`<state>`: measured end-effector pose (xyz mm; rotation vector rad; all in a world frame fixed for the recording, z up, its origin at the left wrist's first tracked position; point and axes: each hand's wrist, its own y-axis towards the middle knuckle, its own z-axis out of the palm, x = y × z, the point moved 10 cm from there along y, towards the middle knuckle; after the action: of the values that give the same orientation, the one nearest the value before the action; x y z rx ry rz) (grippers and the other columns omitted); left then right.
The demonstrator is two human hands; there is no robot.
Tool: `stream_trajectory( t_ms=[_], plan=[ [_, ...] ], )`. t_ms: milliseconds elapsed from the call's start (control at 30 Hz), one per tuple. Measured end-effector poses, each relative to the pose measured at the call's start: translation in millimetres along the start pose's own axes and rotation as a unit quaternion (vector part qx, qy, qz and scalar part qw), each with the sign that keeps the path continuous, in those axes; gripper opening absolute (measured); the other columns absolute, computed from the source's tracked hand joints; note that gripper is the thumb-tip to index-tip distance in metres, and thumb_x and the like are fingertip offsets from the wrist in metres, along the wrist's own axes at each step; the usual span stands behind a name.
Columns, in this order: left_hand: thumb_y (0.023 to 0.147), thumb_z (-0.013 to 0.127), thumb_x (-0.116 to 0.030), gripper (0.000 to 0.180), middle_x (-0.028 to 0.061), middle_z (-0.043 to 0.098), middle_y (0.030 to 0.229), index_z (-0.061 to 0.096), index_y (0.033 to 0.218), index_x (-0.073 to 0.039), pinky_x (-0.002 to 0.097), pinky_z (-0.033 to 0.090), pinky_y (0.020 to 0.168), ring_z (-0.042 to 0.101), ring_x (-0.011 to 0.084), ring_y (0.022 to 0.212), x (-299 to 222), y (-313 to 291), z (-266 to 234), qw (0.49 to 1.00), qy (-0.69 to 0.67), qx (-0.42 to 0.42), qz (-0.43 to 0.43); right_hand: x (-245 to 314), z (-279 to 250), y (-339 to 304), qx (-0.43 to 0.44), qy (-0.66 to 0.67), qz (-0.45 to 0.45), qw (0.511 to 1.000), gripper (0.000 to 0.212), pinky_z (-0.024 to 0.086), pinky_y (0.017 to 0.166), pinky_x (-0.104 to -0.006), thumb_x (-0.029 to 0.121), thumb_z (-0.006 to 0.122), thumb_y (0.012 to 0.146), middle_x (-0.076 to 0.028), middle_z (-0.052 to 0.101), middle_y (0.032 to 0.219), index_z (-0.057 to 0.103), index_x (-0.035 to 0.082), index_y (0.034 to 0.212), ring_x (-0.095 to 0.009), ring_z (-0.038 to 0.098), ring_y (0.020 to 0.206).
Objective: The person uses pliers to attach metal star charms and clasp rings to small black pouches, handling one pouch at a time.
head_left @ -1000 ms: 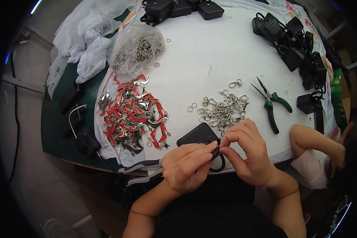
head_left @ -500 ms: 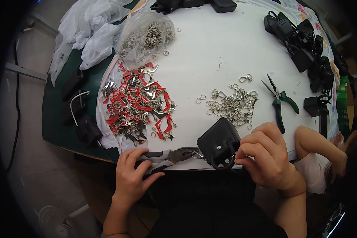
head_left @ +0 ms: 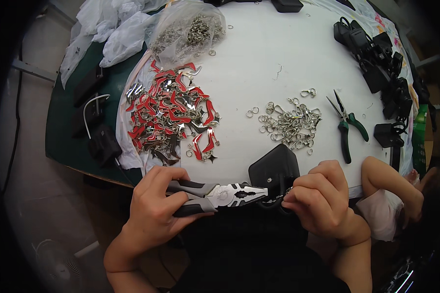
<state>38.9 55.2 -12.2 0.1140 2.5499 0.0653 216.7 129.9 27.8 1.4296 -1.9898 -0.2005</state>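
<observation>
My left hand (head_left: 156,205) is wrapped round the grey-and-black handles of a pair of combination pliers (head_left: 227,195). The broad side of their head faces up, and the tips reach the handle area of a small black handbag (head_left: 273,166). That bag leans at the table's near edge, a round metal stud on its front. The fingers of my right hand (head_left: 322,202) pinch the bag by its looped handle, where a bit of metal shows. Whether the plier tips grip anything there is hard to see.
Red and dark shoe-shaped charms (head_left: 173,112) lie heaped at left, below a clear bag of metal rings (head_left: 190,34). Swivel clasps (head_left: 293,122) are piled mid-table. Green-handled needle-nose pliers (head_left: 346,122) lie right, near several black mini bags (head_left: 376,58). Another person's arm (head_left: 391,185) rests at right.
The pliers have moved right and turned to show their broad side, their tips now at the bag's handle. The clasp seen earlier beside the jaws is out of sight. The view shifted slightly.
</observation>
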Motion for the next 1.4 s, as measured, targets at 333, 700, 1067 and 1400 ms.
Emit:
stream_trajectory(
  t_ms=[333,700,1067,1400],
  plan=[
    [0.056,0.085,-0.030,0.038,0.0079,0.066,0.104,0.068,0.075,-0.002,0.0393,0.050,0.076,0.061,0.0285,0.091,-15.8,18.5,-8.3,0.996,0.038,0.073,0.041,4.0,1.5,-0.3,-0.011,0.031,-0.030,0.999,0.023,0.044,0.062,-0.0334,0.013,0.080,0.070,-0.004,0.061,0.081,0.063,0.004,0.082,-0.020,0.054,0.071],
    [0.057,0.085,-0.030,0.037,0.0060,0.064,0.104,0.066,0.073,-0.002,0.0400,0.049,0.078,0.059,0.0281,0.091,-18.2,33.7,-7.8,0.976,0.058,0.194,0.076,9.2,7.4,0.3,0.022,0.048,-0.058,0.997,0.024,0.046,0.064,-0.0336,0.016,0.079,0.072,-0.005,0.061,0.080,0.062,0.003,0.082,-0.020,0.055,0.071],
    [0.059,0.084,-0.017,0.032,0.0100,0.061,0.106,0.064,0.077,0.000,0.0409,0.047,0.083,0.057,0.0307,0.094,-26.4,36.9,-2.4,0.968,0.073,0.231,0.059,1.5,5.8,-3.7,0.004,0.090,-0.013,0.996,0.025,0.044,0.063,-0.0348,0.012,0.081,0.069,-0.006,0.059,0.079,0.062,0.001,0.082,-0.023,0.054,0.071],
    [0.053,0.083,-0.014,0.035,0.0102,0.061,0.101,0.059,0.076,-0.002,0.0403,0.046,0.078,0.057,0.0288,0.089,-34.2,41.3,-5.9,0.974,0.096,0.174,0.111,-1.8,4.8,-10.7,0.001,0.115,-0.002,0.993,0.031,0.045,0.065,-0.0350,0.015,0.084,0.068,-0.007,0.061,0.083,0.064,0.001,0.087,-0.024,0.055,0.074]
  ],
)
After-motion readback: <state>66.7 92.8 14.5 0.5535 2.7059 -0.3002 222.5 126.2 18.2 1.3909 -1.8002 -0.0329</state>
